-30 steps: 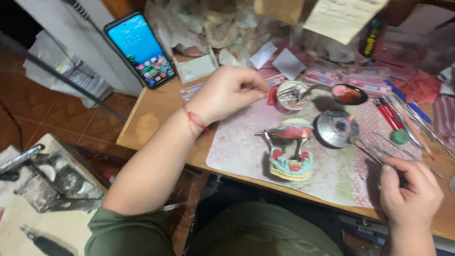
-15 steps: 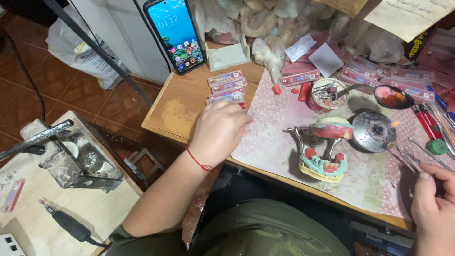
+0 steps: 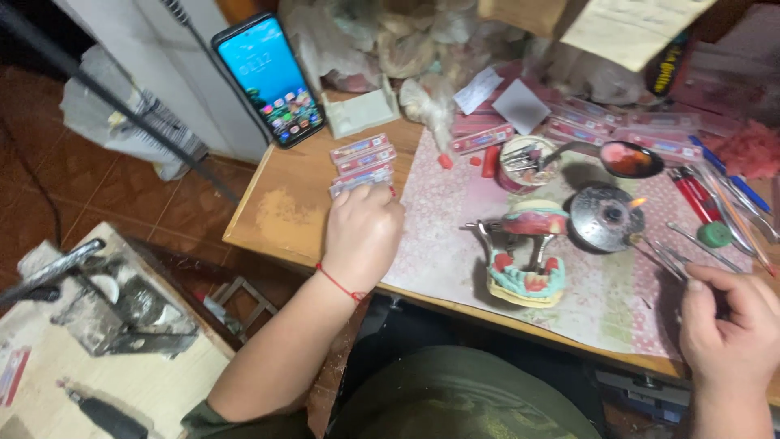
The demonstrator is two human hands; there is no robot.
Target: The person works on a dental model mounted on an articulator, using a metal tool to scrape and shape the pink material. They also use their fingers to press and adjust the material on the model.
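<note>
Your left hand (image 3: pixel 361 232) had moved off the middle of the table (image 3: pixel 280 207) to the stacked tooth cards (image 3: pixel 363 165), grip pinching the nearest card. Your right hand (image 3: pixel 731 325) stayed closed on a thin metal instrument (image 3: pixel 662 256) beside the lit burner (image 3: pixel 608 217).

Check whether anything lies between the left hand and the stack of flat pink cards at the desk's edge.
Nothing visible does. The left hand already has its fingertips on the stack of flat pink rectangular cards on the wooden desk; no object sits between them.
</note>
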